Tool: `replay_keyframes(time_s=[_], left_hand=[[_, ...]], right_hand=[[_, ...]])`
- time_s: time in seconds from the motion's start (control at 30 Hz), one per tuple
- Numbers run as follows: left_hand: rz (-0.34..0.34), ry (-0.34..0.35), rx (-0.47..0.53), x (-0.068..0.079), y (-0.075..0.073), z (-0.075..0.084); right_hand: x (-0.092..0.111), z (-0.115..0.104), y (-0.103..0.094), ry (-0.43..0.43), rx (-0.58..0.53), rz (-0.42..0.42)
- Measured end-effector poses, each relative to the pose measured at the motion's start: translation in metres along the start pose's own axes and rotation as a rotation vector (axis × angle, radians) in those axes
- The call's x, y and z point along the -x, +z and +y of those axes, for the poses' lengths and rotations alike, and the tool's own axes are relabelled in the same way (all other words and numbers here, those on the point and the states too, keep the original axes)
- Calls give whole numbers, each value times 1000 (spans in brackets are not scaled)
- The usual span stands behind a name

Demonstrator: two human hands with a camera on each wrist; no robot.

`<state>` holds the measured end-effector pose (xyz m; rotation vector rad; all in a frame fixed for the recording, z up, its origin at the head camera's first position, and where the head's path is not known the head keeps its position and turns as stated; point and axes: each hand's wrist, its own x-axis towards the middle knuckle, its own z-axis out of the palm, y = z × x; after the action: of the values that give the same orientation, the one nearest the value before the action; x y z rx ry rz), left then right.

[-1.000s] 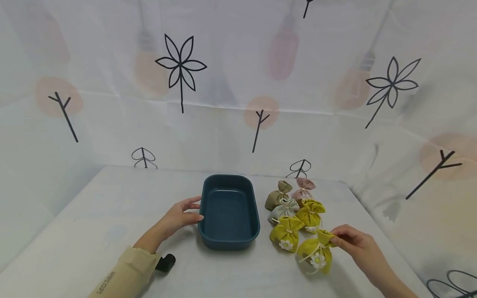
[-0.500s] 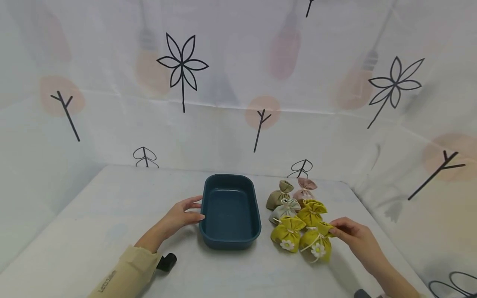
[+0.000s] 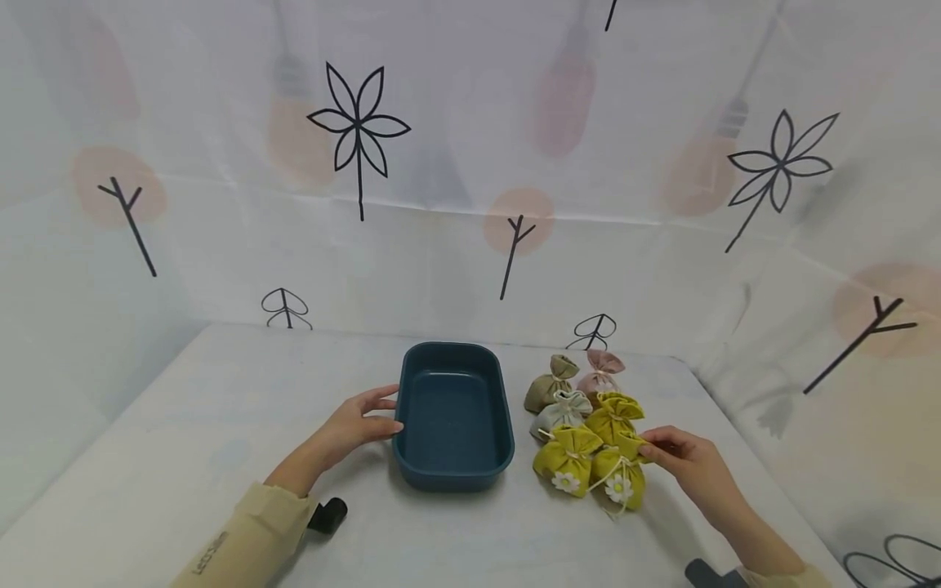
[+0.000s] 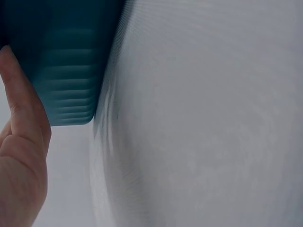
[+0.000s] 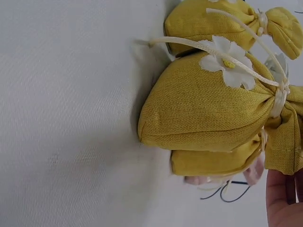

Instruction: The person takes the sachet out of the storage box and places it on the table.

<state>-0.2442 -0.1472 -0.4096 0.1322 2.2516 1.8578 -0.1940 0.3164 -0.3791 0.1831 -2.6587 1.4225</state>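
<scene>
Beside a dark blue rectangular basin (image 3: 452,480), my left hand (image 3: 344,433) rests its thumb and extended fingers against the left wall; in the left wrist view the thumb (image 4: 21,104) lies along the ribbed outer side. My right hand (image 3: 691,469) pinches the gathered top of a yellow-green drawstring pouch (image 3: 617,482) with a white flower and cream cord. The right wrist view shows this pouch (image 5: 203,104) close up, its base near the white cloth. It stands at the front right of a cluster, next to another yellow-green flowered pouch (image 3: 564,464).
Behind them are another yellow pouch (image 3: 612,418), a pale grey-green pouch (image 3: 560,415), an olive one (image 3: 547,390) and a pink one (image 3: 599,377). A black object (image 3: 327,516) lies by the left sleeve. A patterned cloth backdrop (image 3: 441,261) rises behind the table.
The right hand has moved the pouch it pinches left and slightly up in the head view, against the other pouches. The left hand and basin stay put.
</scene>
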Motion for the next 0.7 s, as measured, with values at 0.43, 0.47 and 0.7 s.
replay_keyframes(time_s=[0.43,0.47,0.7], left_hand=[[26,-19,-5,1,-2,-1],[27,-20,-4,1,-3,-1],[18,-10,12,2,-3,-4]], right_hand=[[-4,5,0,34,-34,-2],[-7,9,0,33,-49,1],[-15,15,-1,51,-25,27]])
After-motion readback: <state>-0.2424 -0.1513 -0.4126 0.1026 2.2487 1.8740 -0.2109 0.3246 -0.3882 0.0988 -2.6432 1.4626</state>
